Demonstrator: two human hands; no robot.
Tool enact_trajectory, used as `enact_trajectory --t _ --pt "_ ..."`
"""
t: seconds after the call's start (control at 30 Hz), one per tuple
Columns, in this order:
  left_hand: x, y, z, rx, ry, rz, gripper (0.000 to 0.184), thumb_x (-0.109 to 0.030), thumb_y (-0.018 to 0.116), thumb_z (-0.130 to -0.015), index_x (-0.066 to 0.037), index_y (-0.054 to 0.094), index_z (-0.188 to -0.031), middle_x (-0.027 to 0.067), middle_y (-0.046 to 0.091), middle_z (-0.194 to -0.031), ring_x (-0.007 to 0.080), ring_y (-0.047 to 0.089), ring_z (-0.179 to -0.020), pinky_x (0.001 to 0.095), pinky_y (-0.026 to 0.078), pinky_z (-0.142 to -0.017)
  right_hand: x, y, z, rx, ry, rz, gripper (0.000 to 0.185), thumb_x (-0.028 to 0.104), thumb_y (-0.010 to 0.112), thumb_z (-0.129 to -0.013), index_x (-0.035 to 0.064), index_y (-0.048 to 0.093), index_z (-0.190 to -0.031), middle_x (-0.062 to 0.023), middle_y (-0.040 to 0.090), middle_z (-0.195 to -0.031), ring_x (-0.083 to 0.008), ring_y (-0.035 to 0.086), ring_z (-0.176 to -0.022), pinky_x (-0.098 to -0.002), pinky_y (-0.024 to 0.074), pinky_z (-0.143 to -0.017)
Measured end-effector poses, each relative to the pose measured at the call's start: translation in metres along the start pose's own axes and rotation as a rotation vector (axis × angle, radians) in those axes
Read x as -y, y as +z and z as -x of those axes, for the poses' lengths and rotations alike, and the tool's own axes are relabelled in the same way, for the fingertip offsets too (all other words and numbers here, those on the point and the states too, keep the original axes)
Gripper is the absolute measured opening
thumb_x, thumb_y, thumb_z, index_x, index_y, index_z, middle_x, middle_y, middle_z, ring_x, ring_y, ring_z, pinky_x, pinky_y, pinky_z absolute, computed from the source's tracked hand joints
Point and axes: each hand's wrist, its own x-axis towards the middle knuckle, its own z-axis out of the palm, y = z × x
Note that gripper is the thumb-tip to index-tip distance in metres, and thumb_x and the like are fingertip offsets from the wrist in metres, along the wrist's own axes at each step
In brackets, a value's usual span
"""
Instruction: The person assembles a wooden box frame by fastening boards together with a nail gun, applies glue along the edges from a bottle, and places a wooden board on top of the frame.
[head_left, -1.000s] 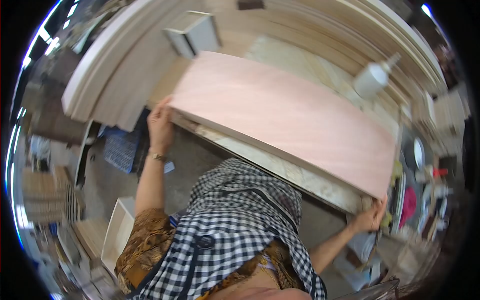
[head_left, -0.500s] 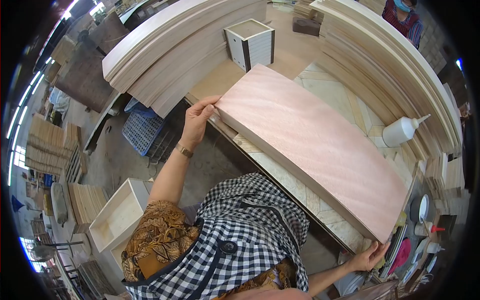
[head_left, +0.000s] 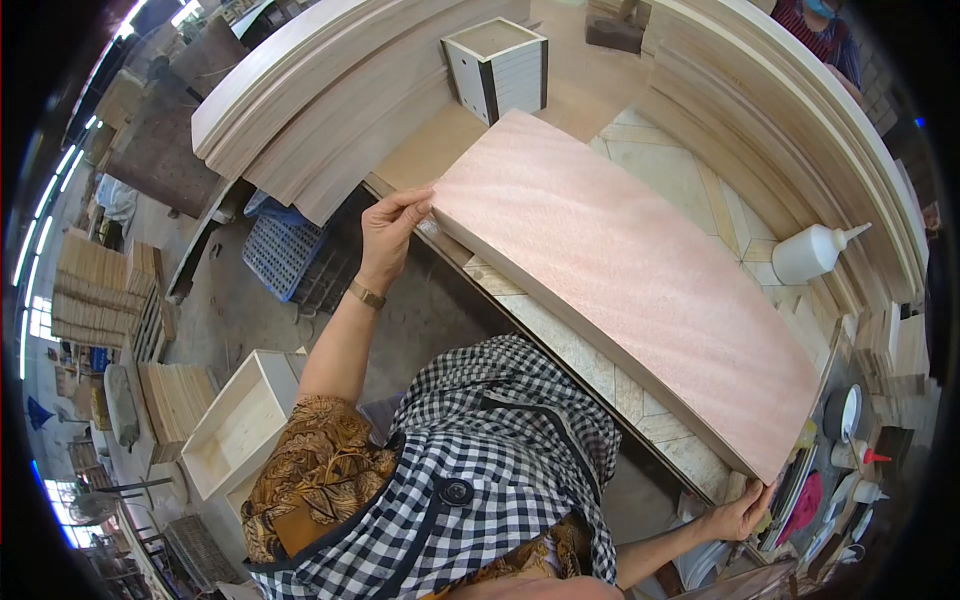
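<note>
A long, shallow wooden box (head_left: pixel 630 290) with a smooth pinkish plywood face upward lies slantwise over the worktable (head_left: pixel 610 365). At its far left corner, my left hand (head_left: pixel 393 232) is closed, thumb and fingers pinching the edge. My right hand (head_left: pixel 738 512) grips the near right corner, with the thumb against the front side and some fingers partly hidden at the end. The underside of the box is hidden, so I cannot tell whether it is open below.
Stacks of long boards (head_left: pixel 330 110) curve along the left and right (head_left: pixel 790 130). A small slatted wooden box (head_left: pixel 495 70) stands at the back. A white glue bottle (head_left: pixel 808 254) lies tilted on the right. A blue crate (head_left: pixel 285 255) and an open wooden drawer (head_left: pixel 240 425) sit at left.
The view has shifted slightly, and surrounding things sit a little differently in it. Both hands keep their hold on the box corners.
</note>
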Motion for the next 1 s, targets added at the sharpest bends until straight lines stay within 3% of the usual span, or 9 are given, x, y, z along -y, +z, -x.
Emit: enact_trajectory --t 0.27,0.47,0.7,0.73,0.77,0.83,0.93,1.0 --pt "-0.007 0.01 0.001 0.021 0.197 -0.154 0.014 0.003 0.06 -0.083 0.002 0.065 -0.096 0.0153 0.063 -0.108 0.0242 0.056 -0.109 0.0315 0.043 -0.095 0.012 0.009 0.005 -0.093 0.058 -0.017 0.025 0.003 0.053 -0.089 -0.008 0.058 -0.111 -0.0174 0.062 -0.107 -0.0215 0.063 -0.092 -0.0304 0.0544 -0.082" --pt "-0.002 0.009 0.0 0.003 0.318 -0.245 0.013 0.004 0.061 -0.082 0.001 0.065 -0.094 0.0152 0.064 -0.106 0.0274 0.054 -0.113 0.0329 0.044 -0.094 0.007 0.008 0.006 -0.097 0.034 -0.066 0.024 0.003 0.053 -0.089 -0.0084 0.058 -0.11 -0.017 0.062 -0.107 -0.0211 0.063 -0.091 -0.0292 0.0535 -0.083" --pt "0.006 -0.005 0.002 -0.05 0.255 -0.492 0.014 -0.002 0.054 -0.089 -0.001 0.066 -0.096 0.015 0.06 -0.115 0.0195 0.055 -0.109 0.0306 0.041 -0.095 -0.011 -0.003 0.002 -0.056 0.078 0.059 0.022 0.002 0.059 -0.085 -0.0031 0.063 -0.105 -0.0118 0.066 -0.099 -0.0177 0.065 -0.08 -0.0279 0.0526 -0.074" --pt "-0.003 -0.001 -0.001 -0.026 0.312 -0.541 0.013 0.003 0.058 -0.085 -0.002 0.066 -0.095 0.0117 0.064 -0.106 0.0214 0.056 -0.108 0.0312 0.042 -0.092 -0.003 -0.001 0.001 -0.061 0.074 0.049 0.021 0.0 0.06 -0.083 -0.0021 0.065 -0.103 -0.0104 0.067 -0.096 -0.0161 0.065 -0.077 -0.0266 0.0524 -0.073" --pt "-0.011 -0.006 -0.007 0.13 0.416 -0.641 0.012 -0.004 0.057 -0.087 -0.003 0.065 -0.095 0.0124 0.061 -0.109 0.0248 0.049 -0.115 0.0362 0.037 -0.098 -0.005 0.0 -0.002 -0.05 0.026 0.017 0.022 -0.004 0.062 -0.08 -0.0024 0.065 -0.102 -0.0097 0.067 -0.094 -0.0155 0.064 -0.077 -0.0255 0.0519 -0.072" --pt "-0.033 0.002 -0.017 0.209 0.59 -0.849 0.015 -0.011 0.052 -0.091 -0.004 0.064 -0.097 0.0134 0.056 -0.117 0.0286 0.041 -0.122 0.0409 0.03 -0.102 -0.016 -0.002 -0.004 -0.025 -0.003 -0.084 0.027 -0.007 0.064 -0.077 -0.0023 0.065 -0.103 -0.0098 0.067 -0.093 -0.0148 0.064 -0.078 -0.025 0.0519 -0.07" --pt "-0.058 0.047 -0.037 0.12 0.797 -0.814 0.023 -0.015 0.046 -0.093 -0.003 0.061 -0.106 0.0141 0.049 -0.128 0.0288 0.042 -0.122 0.0409 0.029 -0.103 0.0 -0.006 -0.007 0.073 -0.005 -0.141 0.028 -0.003 0.069 -0.075 -0.0022 0.064 -0.103 -0.01 0.067 -0.094 -0.0143 0.064 -0.079 -0.0254 0.0519 -0.07" --pt "-0.08 0.1 -0.047 0.349 0.829 -0.844 0.024 -0.014 0.048 -0.092 -0.003 0.06 -0.11 0.015 0.048 -0.129 0.0292 0.04 -0.124 0.0407 0.029 -0.103 0.003 -0.009 -0.01 0.135 0.004 -0.111 0.029 0.001 0.072 -0.074 -0.0018 0.064 -0.101 -0.0101 0.067 -0.095 -0.0153 0.064 -0.081 -0.0257 0.0517 -0.071"
